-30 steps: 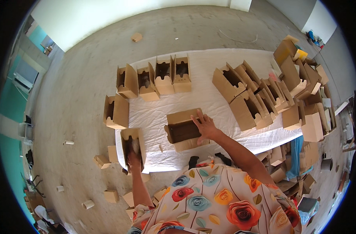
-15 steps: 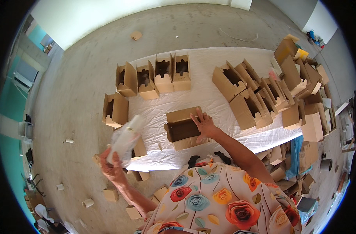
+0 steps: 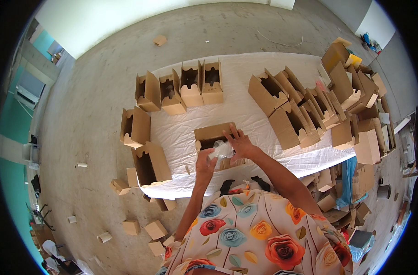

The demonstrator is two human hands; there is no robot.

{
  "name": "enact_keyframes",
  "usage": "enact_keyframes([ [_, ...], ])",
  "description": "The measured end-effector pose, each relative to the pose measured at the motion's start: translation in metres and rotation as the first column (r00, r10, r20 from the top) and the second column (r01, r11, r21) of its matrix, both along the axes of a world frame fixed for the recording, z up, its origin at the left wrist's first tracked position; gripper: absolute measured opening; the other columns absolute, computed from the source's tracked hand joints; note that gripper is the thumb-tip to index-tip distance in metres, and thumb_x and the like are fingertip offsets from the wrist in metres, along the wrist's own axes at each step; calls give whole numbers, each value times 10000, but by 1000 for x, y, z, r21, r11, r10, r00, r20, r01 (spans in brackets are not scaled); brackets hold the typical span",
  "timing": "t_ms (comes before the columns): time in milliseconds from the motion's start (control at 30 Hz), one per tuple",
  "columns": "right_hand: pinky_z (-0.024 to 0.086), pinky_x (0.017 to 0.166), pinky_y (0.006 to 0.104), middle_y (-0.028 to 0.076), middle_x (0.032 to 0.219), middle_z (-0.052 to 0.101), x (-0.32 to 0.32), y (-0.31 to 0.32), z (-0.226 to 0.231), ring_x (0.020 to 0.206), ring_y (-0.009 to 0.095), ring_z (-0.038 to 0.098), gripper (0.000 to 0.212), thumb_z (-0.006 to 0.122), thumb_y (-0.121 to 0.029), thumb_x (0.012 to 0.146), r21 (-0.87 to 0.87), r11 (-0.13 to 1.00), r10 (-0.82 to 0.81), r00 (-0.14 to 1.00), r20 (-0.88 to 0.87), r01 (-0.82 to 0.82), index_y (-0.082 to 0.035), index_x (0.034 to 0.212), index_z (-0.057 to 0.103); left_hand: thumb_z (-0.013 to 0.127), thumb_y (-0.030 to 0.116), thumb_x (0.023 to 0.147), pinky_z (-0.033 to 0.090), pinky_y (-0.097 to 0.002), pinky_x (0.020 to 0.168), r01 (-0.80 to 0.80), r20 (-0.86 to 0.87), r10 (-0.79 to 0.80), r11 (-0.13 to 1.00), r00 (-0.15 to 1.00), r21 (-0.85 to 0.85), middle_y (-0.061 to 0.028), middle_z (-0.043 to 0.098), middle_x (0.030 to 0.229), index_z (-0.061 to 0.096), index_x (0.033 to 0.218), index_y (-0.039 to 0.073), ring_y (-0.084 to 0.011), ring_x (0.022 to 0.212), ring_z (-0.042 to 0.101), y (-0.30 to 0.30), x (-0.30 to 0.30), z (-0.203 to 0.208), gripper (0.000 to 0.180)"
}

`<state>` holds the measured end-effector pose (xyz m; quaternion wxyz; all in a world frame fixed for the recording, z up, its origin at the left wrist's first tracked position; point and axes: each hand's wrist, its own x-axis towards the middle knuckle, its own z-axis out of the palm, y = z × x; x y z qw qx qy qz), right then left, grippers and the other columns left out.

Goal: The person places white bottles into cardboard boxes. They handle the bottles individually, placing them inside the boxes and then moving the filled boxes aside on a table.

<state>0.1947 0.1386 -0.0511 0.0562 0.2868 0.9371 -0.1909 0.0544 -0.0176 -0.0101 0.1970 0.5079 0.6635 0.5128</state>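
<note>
An uncovered brown cardboard box (image 3: 209,132) lies in front of me on a white-covered table (image 3: 259,170). My left hand (image 3: 204,162) is closed on a white object wrapped in clear plastic (image 3: 222,150) at the box's near side. What the wrap holds cannot be made out. My right hand (image 3: 242,145) rests on the box's right end, its fingers spread and touching the rim. The wrapped object and both hands hide part of the box's opening.
Several upright cardboard boxes (image 3: 190,94) line the far left of the table, with another box (image 3: 152,164) at its near left corner. More boxes (image 3: 291,123) crowd the right side beside a heaped pile (image 3: 355,87). Loose cartons (image 3: 155,230) and tubes (image 3: 104,237) lie on the floor.
My left hand has swung the wrapped object from left of the table rightward to the box. My right hand has stayed on the box's right end.
</note>
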Motion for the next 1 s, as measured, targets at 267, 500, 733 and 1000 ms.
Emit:
enact_keyframes([
  [267,361,912,584,187,1476,-63,3,-2,4,1244,467,254,1346,836,-480,352,-11,999,-31,999,28,32,-199,1435,87,543,-48,735,367,-389,910,154,-301,-209,969,930,-194,-167,475,1081,491,1116,37,-318,1033,465,38,15,-8,394],
  [500,357,917,571,193,1475,-50,-1,-2,7,1239,450,260,1351,830,-492,350,-31,999,-28,999,32,29,-190,1435,84,530,-55,716,425,-403,840,99,-291,-142,982,946,-158,-186,485,1067,511,1110,49,-353,1004,494,48,-25,-49,409],
  [733,327,922,586,222,1468,-33,5,-1,1,1239,446,261,1358,793,-575,342,20,999,-32,999,-19,32,-217,1437,74,546,27,743,431,-438,878,-20,-492,-381,775,783,-632,-182,478,1146,606,969,68,-351,1068,486,38,-20,-50,237],
  [1000,191,934,688,252,1372,220,8,-11,20,1231,443,276,1326,786,-602,361,98,975,-207,975,74,200,-222,1430,101,597,-2,703,232,-617,970,-480,-642,338,876,688,-54,-198,329,1329,572,1106,114,-468,1200,301,3,-8,-9,420],
])
